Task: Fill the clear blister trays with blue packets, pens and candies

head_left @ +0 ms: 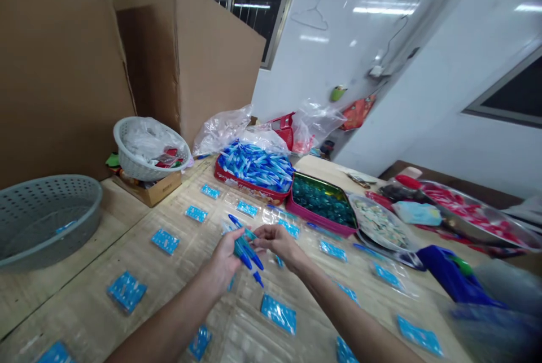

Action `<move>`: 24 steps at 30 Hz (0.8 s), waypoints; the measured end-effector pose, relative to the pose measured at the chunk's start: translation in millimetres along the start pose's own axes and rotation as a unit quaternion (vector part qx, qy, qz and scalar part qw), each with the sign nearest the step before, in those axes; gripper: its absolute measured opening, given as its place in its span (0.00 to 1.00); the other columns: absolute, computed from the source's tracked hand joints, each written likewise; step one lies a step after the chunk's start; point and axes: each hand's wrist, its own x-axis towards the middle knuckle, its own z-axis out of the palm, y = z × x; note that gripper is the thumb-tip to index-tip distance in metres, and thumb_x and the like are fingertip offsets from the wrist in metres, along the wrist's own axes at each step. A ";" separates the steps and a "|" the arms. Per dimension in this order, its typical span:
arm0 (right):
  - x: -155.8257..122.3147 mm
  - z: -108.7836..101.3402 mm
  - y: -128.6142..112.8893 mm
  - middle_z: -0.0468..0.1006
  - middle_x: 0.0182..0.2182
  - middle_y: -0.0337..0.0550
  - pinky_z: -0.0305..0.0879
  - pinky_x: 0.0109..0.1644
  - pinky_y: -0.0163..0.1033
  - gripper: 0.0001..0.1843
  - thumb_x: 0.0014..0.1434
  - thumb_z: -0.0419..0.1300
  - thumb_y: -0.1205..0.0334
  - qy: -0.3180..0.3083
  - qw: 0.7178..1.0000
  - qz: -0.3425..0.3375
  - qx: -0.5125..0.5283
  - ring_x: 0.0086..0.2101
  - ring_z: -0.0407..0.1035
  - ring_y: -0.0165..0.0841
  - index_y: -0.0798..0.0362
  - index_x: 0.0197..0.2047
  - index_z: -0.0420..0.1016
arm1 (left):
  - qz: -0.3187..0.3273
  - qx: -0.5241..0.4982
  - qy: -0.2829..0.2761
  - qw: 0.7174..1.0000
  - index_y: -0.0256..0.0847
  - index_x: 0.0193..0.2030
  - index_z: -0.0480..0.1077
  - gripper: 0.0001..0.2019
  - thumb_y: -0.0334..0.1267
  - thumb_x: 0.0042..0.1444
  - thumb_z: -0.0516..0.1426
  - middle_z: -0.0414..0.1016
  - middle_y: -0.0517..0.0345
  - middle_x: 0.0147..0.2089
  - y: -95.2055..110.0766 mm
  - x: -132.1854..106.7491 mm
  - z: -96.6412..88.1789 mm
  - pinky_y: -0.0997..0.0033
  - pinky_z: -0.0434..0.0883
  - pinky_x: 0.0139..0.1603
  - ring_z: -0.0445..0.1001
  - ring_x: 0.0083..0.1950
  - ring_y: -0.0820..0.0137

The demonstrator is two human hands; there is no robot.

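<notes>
My left hand (225, 261) is closed round a small bunch of blue pens (248, 253) above the middle of the table. My right hand (277, 241) meets it from the right, fingers pinched at the bunch's upper end. Under both hands lie clear plastic blister trays (237, 318) with small blue cards (278, 313) set in them. One loose blue pen (234, 220) lies just beyond my left hand.
A red tray of blue-and-white pens (256, 166) and a pink tin of teal caps (322, 200) stand behind the hands. A grey basket (42, 219) sits at the left, a white basket (148, 151) and cardboard boxes (186, 52) behind. Bags and a blue cloth (453, 278) lie right.
</notes>
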 end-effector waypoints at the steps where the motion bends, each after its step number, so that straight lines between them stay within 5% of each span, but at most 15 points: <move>1: 9.9 -3.7 0.6 0.78 0.24 0.40 0.63 0.29 0.35 0.14 0.41 0.68 0.56 0.013 0.999 -0.007 -0.032 0.24 0.69 0.32 0.56 0.31 0.76 | 0.002 0.001 0.022 1.000 0.34 0.37 0.68 0.04 0.30 0.57 0.53 0.76 0.52 0.26 5.5 -4.2 -2.6 0.55 0.75 0.39 0.78 0.30 0.60; 3: 34.1 -12.6 0.5 0.77 0.23 0.39 0.62 0.28 0.34 0.10 0.44 0.65 0.60 0.071 0.980 -0.032 -0.182 0.24 0.70 0.32 0.56 0.30 0.76 | 0.000 0.010 0.058 0.998 0.33 0.39 0.68 0.05 0.30 0.56 0.55 0.76 0.50 0.28 18.2 -11.9 -8.4 0.55 0.75 0.38 0.78 0.31 0.59; 7: 82.7 -26.9 -4.9 0.79 0.27 0.42 0.61 0.33 0.34 0.05 0.49 0.62 0.67 0.172 0.871 -0.064 -0.455 0.31 0.72 0.36 0.55 0.32 0.78 | 0.037 0.029 0.066 0.997 0.33 0.39 0.68 0.05 0.28 0.55 0.54 0.77 0.48 0.30 45.0 -25.8 -18.0 0.56 0.76 0.37 0.79 0.31 0.60; 11: 114.7 -27.8 -7.0 0.79 0.39 0.49 0.61 0.40 0.37 0.13 0.53 0.59 0.68 0.199 0.823 -0.050 -0.530 0.42 0.71 0.41 0.52 0.43 0.77 | 0.055 0.018 0.061 0.996 0.32 0.38 0.67 0.05 0.26 0.55 0.53 0.77 0.45 0.32 63.3 -33.3 -24.5 0.56 0.76 0.38 0.79 0.33 0.59; 16: 134.0 -20.9 -3.7 0.79 0.40 0.50 0.61 0.39 0.37 0.12 0.58 0.58 0.65 0.189 0.772 -0.050 -0.605 0.46 0.68 0.43 0.51 0.45 0.76 | 0.057 0.008 0.058 0.997 0.31 0.37 0.68 0.04 0.27 0.56 0.53 0.78 0.41 0.33 70.3 -33.5 -34.9 0.56 0.76 0.39 0.79 0.34 0.59; 24: 133.5 -12.9 4.3 0.75 0.45 0.54 0.61 0.43 0.39 0.16 0.57 0.53 0.72 0.172 0.739 -0.072 -0.648 0.48 0.65 0.43 0.55 0.46 0.76 | 0.070 -0.039 0.068 0.994 0.32 0.35 0.68 0.05 0.28 0.57 0.51 0.77 0.44 0.30 79.6 -32.1 -49.5 0.58 0.76 0.38 0.79 0.33 0.60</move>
